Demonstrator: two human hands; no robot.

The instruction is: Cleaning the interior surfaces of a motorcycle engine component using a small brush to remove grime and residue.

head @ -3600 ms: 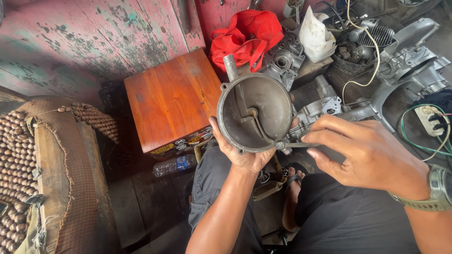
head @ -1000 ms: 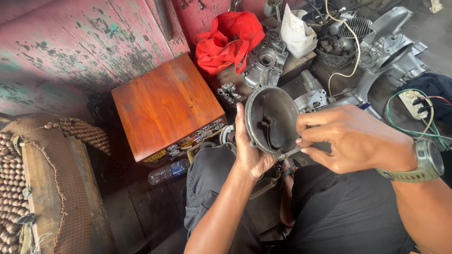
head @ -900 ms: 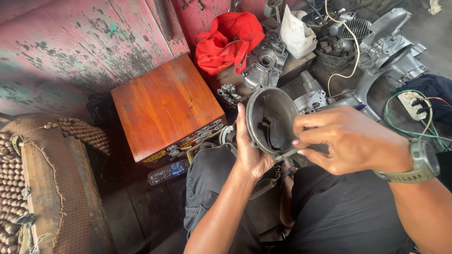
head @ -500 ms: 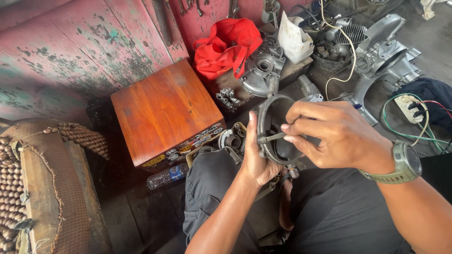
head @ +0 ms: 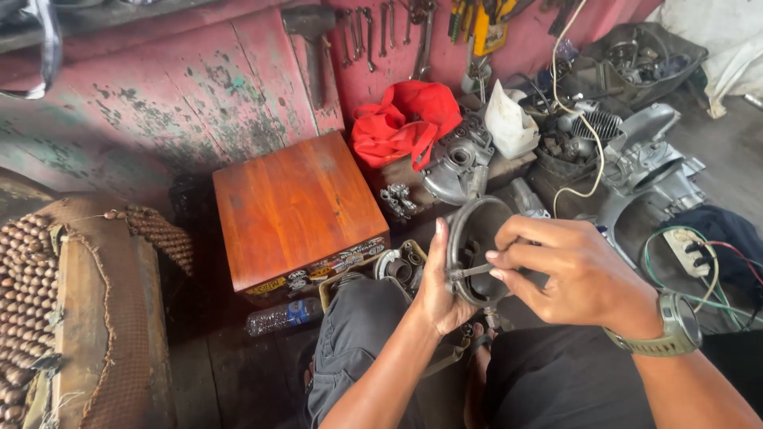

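My left hand (head: pixel 439 291) grips a round grey metal engine cover (head: pixel 475 231) from below, its hollow inside turned toward me. My right hand (head: pixel 568 276), with a grey wristwatch (head: pixel 666 327) on the wrist, pinches a thin metal tool (head: pixel 469 272) between thumb and fingertips. The tool's tip lies across the cover's lower rim, close to my left thumb. Both hands are held over my lap, above my dark trousers.
A reddish wooden box (head: pixel 296 208) stands at my left knee, a plastic bottle (head: pixel 282 316) lying below it. A red cloth (head: pixel 406 121), engine casings (head: pixel 457 164) and a white bag (head: pixel 509 123) sit ahead. Tools hang on the pink wall (head: pixel 159 103). A beaded seat cover (head: pixel 32 294) lies left. A power strip (head: pixel 690 253) lies right.
The cover has been turned from its outer face to its hollow inside facing me. My right hand has moved in closer and put the thin tool to the rim.
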